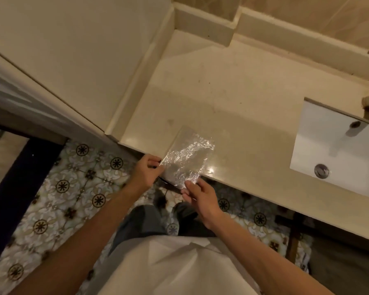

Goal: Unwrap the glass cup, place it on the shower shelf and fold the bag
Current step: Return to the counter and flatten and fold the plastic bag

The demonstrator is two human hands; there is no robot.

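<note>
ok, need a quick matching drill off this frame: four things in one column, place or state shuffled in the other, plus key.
Things:
1. plastic bag
2. left hand
3. right hand
4. sink drain

Places or states:
A. in the white basin at right
B. lies flat on the counter's front edge, crinkled
C. fingers fairly straight at the bag's near corner
D. pinches the bag's left edge

Pairs: 1-B, 2-D, 3-C, 4-A
</note>
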